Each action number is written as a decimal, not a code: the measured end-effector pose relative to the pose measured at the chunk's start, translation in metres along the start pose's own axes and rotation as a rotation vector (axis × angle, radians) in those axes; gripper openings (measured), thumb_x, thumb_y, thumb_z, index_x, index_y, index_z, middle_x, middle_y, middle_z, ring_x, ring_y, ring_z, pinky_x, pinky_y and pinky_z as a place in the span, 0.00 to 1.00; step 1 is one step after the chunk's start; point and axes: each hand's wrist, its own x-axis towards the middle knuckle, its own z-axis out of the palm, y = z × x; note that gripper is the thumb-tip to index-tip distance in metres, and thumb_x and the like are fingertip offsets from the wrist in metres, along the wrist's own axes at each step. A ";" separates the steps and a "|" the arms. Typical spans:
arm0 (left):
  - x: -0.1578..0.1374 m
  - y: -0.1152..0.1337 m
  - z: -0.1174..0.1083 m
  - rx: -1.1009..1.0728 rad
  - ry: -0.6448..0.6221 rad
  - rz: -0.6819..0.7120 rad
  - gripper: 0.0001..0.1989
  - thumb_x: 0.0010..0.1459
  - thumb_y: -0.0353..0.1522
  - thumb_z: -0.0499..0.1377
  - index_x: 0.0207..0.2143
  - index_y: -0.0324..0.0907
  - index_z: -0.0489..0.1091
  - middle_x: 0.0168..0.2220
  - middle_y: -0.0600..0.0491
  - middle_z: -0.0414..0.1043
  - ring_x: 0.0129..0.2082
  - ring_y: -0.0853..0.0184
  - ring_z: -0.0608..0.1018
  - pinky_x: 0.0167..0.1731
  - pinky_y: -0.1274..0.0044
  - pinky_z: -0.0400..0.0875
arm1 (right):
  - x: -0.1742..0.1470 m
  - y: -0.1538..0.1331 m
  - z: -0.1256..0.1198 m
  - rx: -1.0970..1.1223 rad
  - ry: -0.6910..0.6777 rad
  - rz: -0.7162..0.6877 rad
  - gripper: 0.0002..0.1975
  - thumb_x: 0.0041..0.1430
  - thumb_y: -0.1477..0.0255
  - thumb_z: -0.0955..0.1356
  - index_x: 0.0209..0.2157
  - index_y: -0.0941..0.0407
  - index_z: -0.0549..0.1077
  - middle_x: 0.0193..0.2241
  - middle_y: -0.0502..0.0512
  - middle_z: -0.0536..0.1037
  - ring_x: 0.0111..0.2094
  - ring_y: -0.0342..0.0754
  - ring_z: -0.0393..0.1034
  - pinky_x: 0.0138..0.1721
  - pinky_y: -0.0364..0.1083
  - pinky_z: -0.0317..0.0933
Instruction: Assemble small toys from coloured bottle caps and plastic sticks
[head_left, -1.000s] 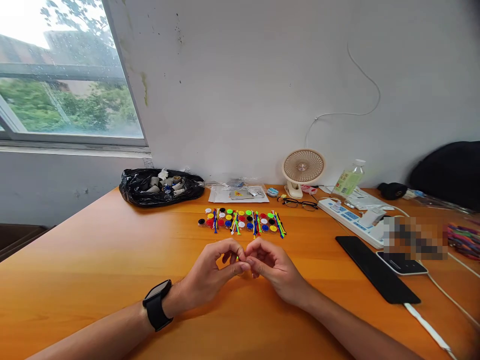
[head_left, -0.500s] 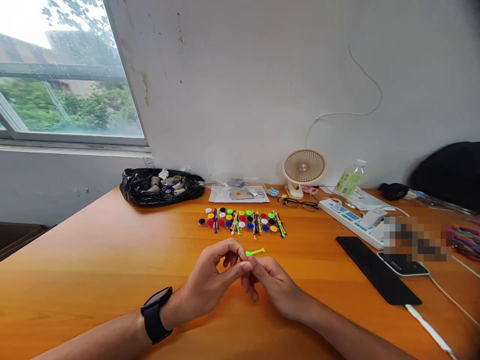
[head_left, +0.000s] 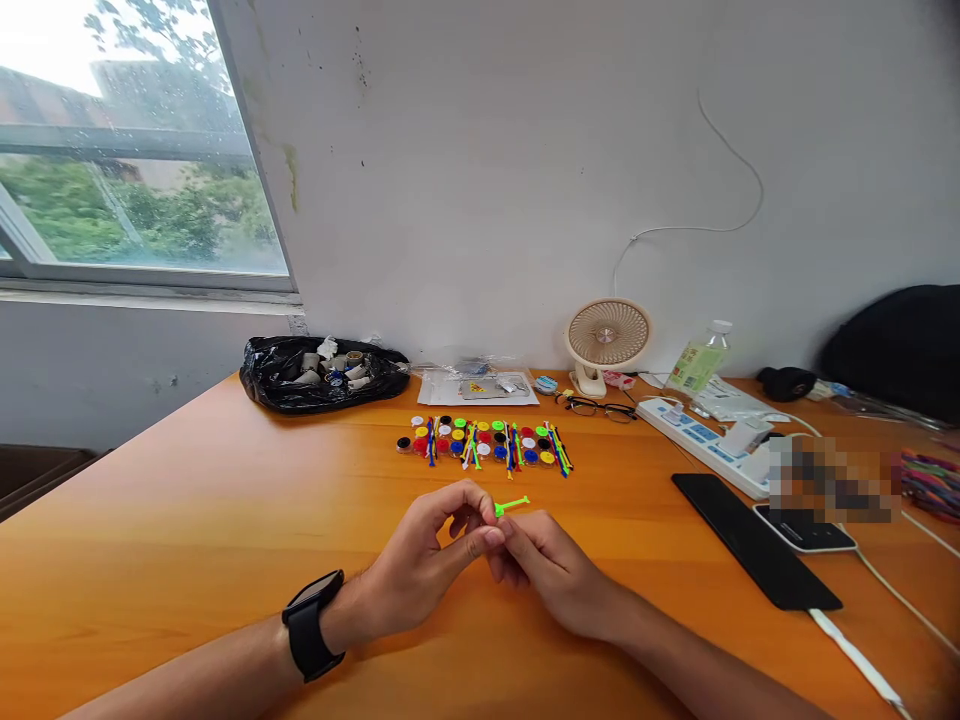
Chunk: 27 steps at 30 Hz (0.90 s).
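My left hand (head_left: 431,555), with a black watch (head_left: 311,625) on its wrist, pinches a small bright green plastic stick (head_left: 514,505) between thumb and index finger. The thumb and fingertips of my right hand (head_left: 559,575) press together at the same spot, closed on the stick's near end. The stick's thin far end points right and slightly up; its near end is hidden by my fingertips. Beyond my hands lie rows of small round coloured discs (head_left: 457,448), with bundles of thin coloured plastic sticks (head_left: 511,450) between them.
At the back left lies a black plastic bag (head_left: 262,375) with scraps. A small fan (head_left: 608,335), eyeglasses (head_left: 600,408) and a bottle (head_left: 697,365) stand or lie along the back. On the right are a power strip (head_left: 701,440) and a black phone-like slab (head_left: 754,540) with a white cable.
The lower fingers of my right hand have curled in a little. The green stick has barely shifted, and both hands stay together at the same place.
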 end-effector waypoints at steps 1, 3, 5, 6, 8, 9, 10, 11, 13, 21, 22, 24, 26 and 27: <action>-0.001 0.000 0.000 -0.006 -0.002 0.002 0.11 0.71 0.39 0.61 0.39 0.42 0.67 0.30 0.54 0.77 0.31 0.67 0.80 0.35 0.75 0.72 | 0.000 0.000 0.001 0.043 -0.012 0.024 0.34 0.77 0.48 0.56 0.27 0.58 0.71 0.23 0.52 0.68 0.25 0.43 0.62 0.29 0.43 0.56; -0.002 0.000 0.001 -0.020 -0.004 0.001 0.11 0.71 0.39 0.61 0.39 0.42 0.67 0.29 0.54 0.78 0.30 0.67 0.81 0.35 0.75 0.72 | 0.000 0.001 0.002 0.107 -0.036 0.064 0.36 0.76 0.46 0.56 0.27 0.59 0.71 0.23 0.52 0.68 0.24 0.42 0.62 0.28 0.42 0.56; -0.002 0.000 0.002 -0.024 -0.003 -0.008 0.11 0.71 0.39 0.60 0.39 0.42 0.67 0.29 0.53 0.79 0.29 0.66 0.81 0.35 0.74 0.72 | 0.000 0.000 0.003 0.157 -0.065 0.099 0.37 0.75 0.44 0.55 0.27 0.59 0.72 0.22 0.53 0.68 0.24 0.42 0.62 0.28 0.42 0.57; -0.003 -0.001 0.002 -0.029 -0.003 -0.016 0.11 0.71 0.40 0.60 0.39 0.42 0.67 0.28 0.53 0.79 0.29 0.66 0.81 0.36 0.74 0.73 | 0.001 0.000 0.004 0.179 -0.080 0.115 0.38 0.74 0.43 0.55 0.26 0.59 0.71 0.21 0.53 0.68 0.23 0.42 0.62 0.28 0.42 0.57; -0.003 -0.003 0.003 -0.047 0.001 -0.037 0.11 0.71 0.40 0.61 0.39 0.43 0.67 0.26 0.54 0.78 0.28 0.66 0.81 0.35 0.73 0.73 | 0.001 -0.001 0.006 0.220 -0.107 0.144 0.39 0.73 0.41 0.54 0.26 0.59 0.71 0.20 0.53 0.67 0.22 0.42 0.62 0.27 0.42 0.58; -0.003 -0.004 0.003 -0.065 0.005 -0.049 0.11 0.70 0.40 0.61 0.39 0.43 0.67 0.25 0.55 0.78 0.27 0.66 0.81 0.34 0.74 0.73 | 0.002 -0.002 0.007 0.240 -0.120 0.156 0.40 0.72 0.40 0.54 0.26 0.59 0.71 0.20 0.53 0.68 0.21 0.41 0.62 0.27 0.42 0.58; -0.002 -0.005 0.003 -0.088 0.009 -0.061 0.11 0.70 0.41 0.61 0.39 0.43 0.67 0.24 0.56 0.77 0.25 0.66 0.80 0.32 0.74 0.73 | 0.002 -0.002 0.008 0.259 -0.130 0.168 0.41 0.72 0.38 0.54 0.26 0.60 0.71 0.21 0.54 0.69 0.21 0.41 0.62 0.26 0.42 0.58; -0.001 -0.005 0.002 -0.112 0.013 -0.072 0.12 0.69 0.41 0.62 0.39 0.43 0.68 0.24 0.56 0.77 0.24 0.66 0.80 0.31 0.74 0.73 | 0.002 -0.002 0.008 0.275 -0.137 0.179 0.42 0.71 0.37 0.54 0.26 0.60 0.72 0.21 0.54 0.70 0.21 0.41 0.62 0.26 0.41 0.58; 0.001 -0.004 0.002 -0.165 0.018 -0.091 0.13 0.68 0.42 0.63 0.39 0.42 0.70 0.24 0.55 0.78 0.25 0.66 0.80 0.30 0.75 0.73 | 0.002 -0.001 0.009 0.302 -0.146 0.201 0.43 0.69 0.35 0.53 0.27 0.60 0.72 0.22 0.56 0.71 0.20 0.41 0.62 0.25 0.41 0.58; 0.008 0.006 0.003 -0.306 0.022 -0.172 0.16 0.67 0.44 0.64 0.35 0.40 0.76 0.26 0.52 0.78 0.27 0.67 0.78 0.33 0.75 0.73 | 0.004 -0.003 0.005 0.330 -0.122 0.206 0.42 0.70 0.36 0.54 0.27 0.60 0.71 0.23 0.54 0.72 0.19 0.40 0.61 0.25 0.41 0.57; 0.007 0.006 0.003 -0.307 0.032 -0.178 0.15 0.67 0.43 0.64 0.35 0.40 0.76 0.26 0.52 0.78 0.27 0.68 0.78 0.34 0.76 0.72 | 0.004 -0.002 0.005 0.330 -0.122 0.205 0.42 0.70 0.36 0.54 0.27 0.60 0.71 0.23 0.54 0.72 0.19 0.40 0.61 0.25 0.41 0.57; 0.006 0.005 0.002 -0.298 0.054 -0.190 0.14 0.67 0.42 0.65 0.35 0.39 0.77 0.27 0.52 0.78 0.28 0.69 0.77 0.35 0.77 0.70 | 0.005 0.000 0.005 0.325 -0.111 0.199 0.41 0.70 0.37 0.54 0.27 0.60 0.71 0.23 0.55 0.72 0.19 0.40 0.61 0.25 0.41 0.58; 0.005 0.003 0.001 -0.284 0.061 -0.198 0.14 0.68 0.41 0.63 0.35 0.39 0.77 0.26 0.53 0.78 0.28 0.70 0.75 0.34 0.78 0.68 | 0.005 0.002 0.006 0.305 -0.078 0.183 0.41 0.71 0.38 0.55 0.27 0.60 0.71 0.22 0.54 0.71 0.20 0.41 0.61 0.25 0.42 0.58; 0.004 0.003 0.001 -0.283 0.058 -0.201 0.14 0.69 0.41 0.63 0.36 0.39 0.77 0.26 0.53 0.77 0.28 0.71 0.75 0.34 0.78 0.67 | 0.005 0.002 0.006 0.289 -0.054 0.172 0.40 0.71 0.39 0.56 0.27 0.60 0.72 0.21 0.53 0.70 0.20 0.41 0.62 0.25 0.42 0.58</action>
